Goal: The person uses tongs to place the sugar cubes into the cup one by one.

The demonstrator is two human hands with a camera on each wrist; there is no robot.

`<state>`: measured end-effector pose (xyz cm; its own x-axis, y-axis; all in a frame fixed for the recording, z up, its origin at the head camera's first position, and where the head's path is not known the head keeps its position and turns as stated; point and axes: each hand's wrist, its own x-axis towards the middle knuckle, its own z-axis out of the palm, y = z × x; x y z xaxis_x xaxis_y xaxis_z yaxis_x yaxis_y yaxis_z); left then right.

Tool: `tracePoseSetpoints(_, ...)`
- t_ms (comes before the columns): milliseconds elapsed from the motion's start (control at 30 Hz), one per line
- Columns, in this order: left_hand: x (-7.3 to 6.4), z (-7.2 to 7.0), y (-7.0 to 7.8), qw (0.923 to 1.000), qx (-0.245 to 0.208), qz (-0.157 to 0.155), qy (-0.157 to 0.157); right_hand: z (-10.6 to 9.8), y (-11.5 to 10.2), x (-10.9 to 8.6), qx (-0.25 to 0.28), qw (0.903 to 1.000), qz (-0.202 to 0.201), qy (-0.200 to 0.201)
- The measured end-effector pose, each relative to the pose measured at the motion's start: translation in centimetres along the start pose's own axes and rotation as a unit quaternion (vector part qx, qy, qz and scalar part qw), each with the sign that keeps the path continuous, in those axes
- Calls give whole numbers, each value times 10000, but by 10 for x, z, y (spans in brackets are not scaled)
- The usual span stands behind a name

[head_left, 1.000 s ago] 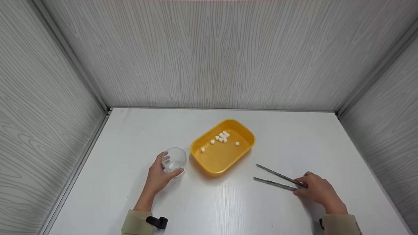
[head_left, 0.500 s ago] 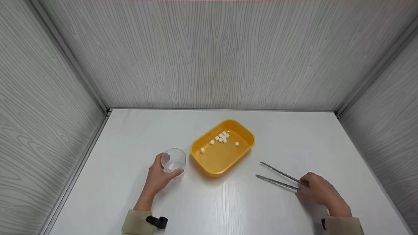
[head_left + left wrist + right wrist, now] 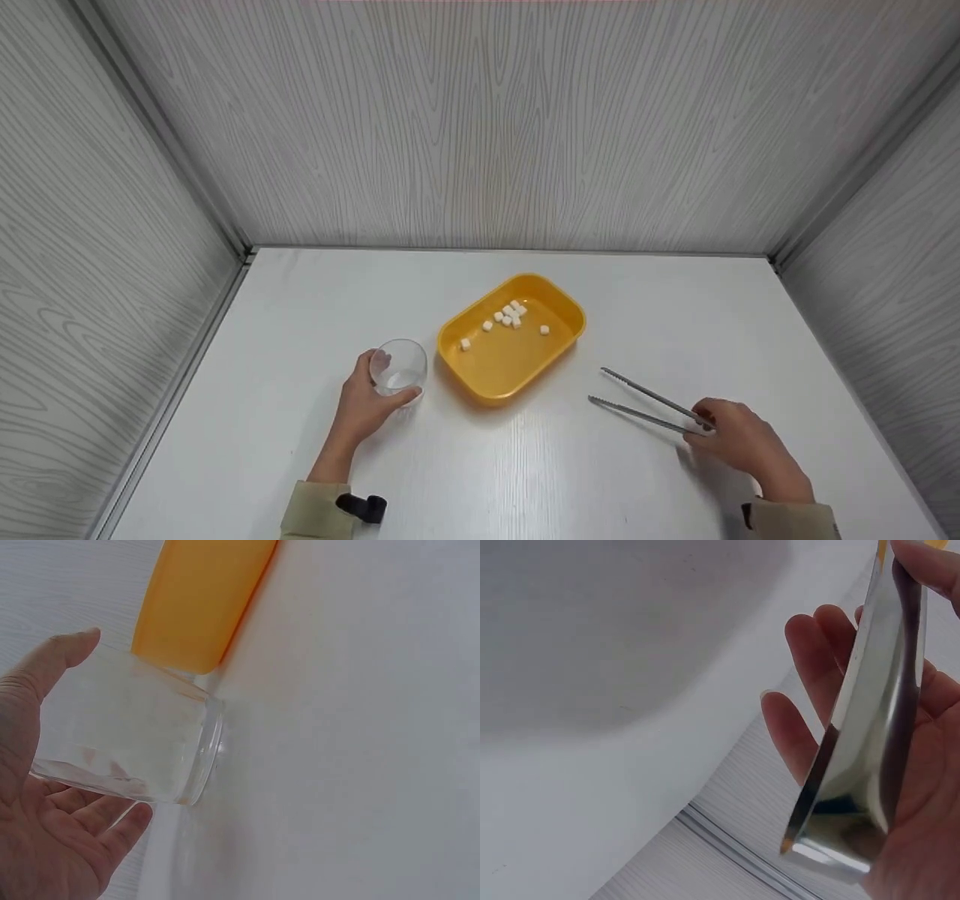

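Note:
My left hand [image 3: 364, 403] grips a clear drinking glass [image 3: 400, 369], thumb on its near side and fingers round the far side. In the left wrist view the glass [image 3: 127, 727] shows its thick base close to the white table. On the right, my right hand [image 3: 739, 439] holds metal tongs [image 3: 649, 412], their two serrated arms spread apart and pointing left. The right wrist view shows the rounded closed end of the tongs [image 3: 870, 750] in front of the palm. Between the hands stands a yellow tray [image 3: 491, 375] with several small white cubes [image 3: 508, 310] inside.
The white table [image 3: 517, 480] is bounded by a grey wood-grain panel [image 3: 480, 135] at the back and others at the left and right sides. The tray stands just right of the glass, a small gap from its rim. A black strap [image 3: 361, 508] sits at the left cuff.
My right hand has shifted slightly right with the tongs, and their tips have swung a little toward the back and right. The left hand, glass and tray look unmoved.

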<state>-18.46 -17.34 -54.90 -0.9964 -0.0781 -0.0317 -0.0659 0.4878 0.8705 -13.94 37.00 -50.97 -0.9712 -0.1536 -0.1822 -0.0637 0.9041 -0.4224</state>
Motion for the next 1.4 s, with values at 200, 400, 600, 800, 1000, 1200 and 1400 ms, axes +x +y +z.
tracePoseSetpoints(200, 1, -1, 0, 10000, -70, -16, -9, -1, -6, 1, 23, 9998, -36, 178)
tracePoseSetpoints(400, -1, -1, -1, 9999, -102, -42, 2, -1, -11, 1, -33, 9992, -159, 375)
tracePoseSetpoints(600, 0, 0, -2, 9999, -66, 40, 69, -2, -15, 2, -193, 9966, -224, 767)
tracePoseSetpoints(800, 2, 1, -4, 9999, -71, 66, 109, -6, -21, -1, -156, 9931, -268, 1134)
tracePoseSetpoints(1000, 1, 4, -6, 9998, -150, 70, 105, -14, -33, -1, -225, 9891, -358, 1412)
tracePoseSetpoints(1200, 1, 4, -4, 9998, -179, -20, 55, -18, -47, 5, -462, 9809, -669, 1769)
tracePoseSetpoints(1400, 2, 4, -4, 9996, -265, 3, 21, -19, -63, 16, -820, 9713, -1001, 1996)
